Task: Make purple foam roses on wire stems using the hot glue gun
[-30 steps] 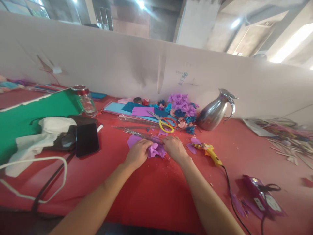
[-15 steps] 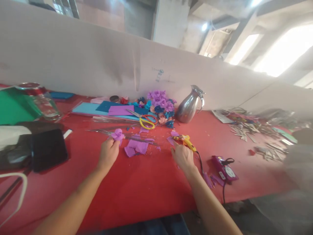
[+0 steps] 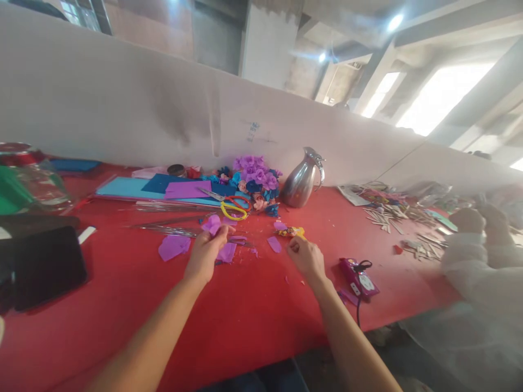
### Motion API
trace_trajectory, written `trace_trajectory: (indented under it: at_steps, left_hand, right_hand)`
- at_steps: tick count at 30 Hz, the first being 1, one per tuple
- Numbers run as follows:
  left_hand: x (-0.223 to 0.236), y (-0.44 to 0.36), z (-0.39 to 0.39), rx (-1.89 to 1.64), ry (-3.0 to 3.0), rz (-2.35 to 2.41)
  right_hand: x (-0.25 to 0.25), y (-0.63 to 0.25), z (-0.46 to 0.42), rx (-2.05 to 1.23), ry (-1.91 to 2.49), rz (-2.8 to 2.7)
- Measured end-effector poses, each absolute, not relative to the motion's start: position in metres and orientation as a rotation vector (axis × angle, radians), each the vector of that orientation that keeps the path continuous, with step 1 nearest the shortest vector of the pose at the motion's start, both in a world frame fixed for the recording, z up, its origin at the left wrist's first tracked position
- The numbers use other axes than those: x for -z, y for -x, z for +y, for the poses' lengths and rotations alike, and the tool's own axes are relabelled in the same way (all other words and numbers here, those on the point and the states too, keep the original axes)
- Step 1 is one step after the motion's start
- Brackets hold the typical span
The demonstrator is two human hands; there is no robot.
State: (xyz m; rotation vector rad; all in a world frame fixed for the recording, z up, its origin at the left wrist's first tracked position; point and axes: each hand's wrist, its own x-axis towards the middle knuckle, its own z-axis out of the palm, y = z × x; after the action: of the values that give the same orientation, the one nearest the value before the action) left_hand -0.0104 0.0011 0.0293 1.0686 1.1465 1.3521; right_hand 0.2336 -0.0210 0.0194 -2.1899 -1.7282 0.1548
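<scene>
My left hand [image 3: 206, 251] is closed around a small purple paper flower [image 3: 213, 224], held just above the red table [image 3: 253, 310]. My right hand [image 3: 304, 257] is wrapped round the handle of a yellow glue gun [image 3: 291, 232], whose tip points left. Loose purple paper pieces [image 3: 174, 246] lie on the table under and between my hands. Yellow-handled scissors [image 3: 231, 207] rest a little farther back.
A bunch of purple and blue paper flowers [image 3: 255, 177] and a steel jug [image 3: 301, 178] stand by the white partition. Blue and purple sheets [image 3: 163, 188] lie at the back left, a black phone [image 3: 43, 267] at left. A purple device [image 3: 359, 276] sits right; another person's sleeve [image 3: 482, 283] is far right.
My left hand lifted the purple flower off the paper pieces. My right hand left the flower, reached right and closed on the glue gun. The view swung to the right.
</scene>
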Motion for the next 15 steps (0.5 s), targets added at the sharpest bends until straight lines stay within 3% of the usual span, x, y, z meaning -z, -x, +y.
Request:
trace_trajectory:
  at_steps: [7,15]
  left_hand:
    - [-0.010,0.008,-0.005,-1.235,-1.394,1.312]
    - [0.000,0.009,0.001,-1.250,-1.384,1.317]
  right_hand:
    - [-0.023,-0.261,0.011,-0.037,2.019,-1.810]
    - [-0.028,-0.253,0.042,0.154,2.023,-2.143]
